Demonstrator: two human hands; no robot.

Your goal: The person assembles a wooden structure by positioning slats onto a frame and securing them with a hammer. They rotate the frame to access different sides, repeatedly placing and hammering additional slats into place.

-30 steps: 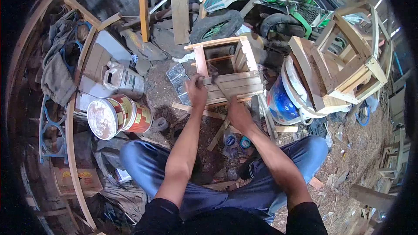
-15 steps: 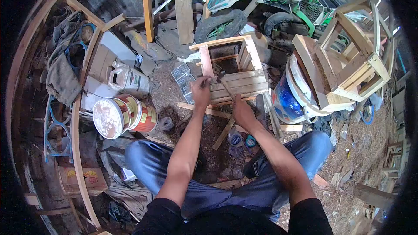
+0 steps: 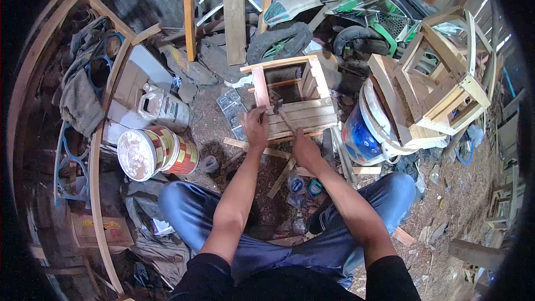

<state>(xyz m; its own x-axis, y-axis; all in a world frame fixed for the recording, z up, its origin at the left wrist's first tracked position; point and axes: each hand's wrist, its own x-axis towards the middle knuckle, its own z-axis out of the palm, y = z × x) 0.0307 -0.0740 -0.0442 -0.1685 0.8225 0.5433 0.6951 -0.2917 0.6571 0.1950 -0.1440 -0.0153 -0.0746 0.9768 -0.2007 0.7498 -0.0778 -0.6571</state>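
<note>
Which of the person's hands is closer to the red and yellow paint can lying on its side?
Left. The left hand is just right of the paint can, on the wooden crate; the right hand is farther right.

Black short sleeves, blue jeans

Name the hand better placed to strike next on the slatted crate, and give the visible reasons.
Probably the right hand: it grips the hammer, whose head sits over the slats of the wooden crate. The left hand is pressed against the crate's corner post, seemingly steadying something there.
</note>
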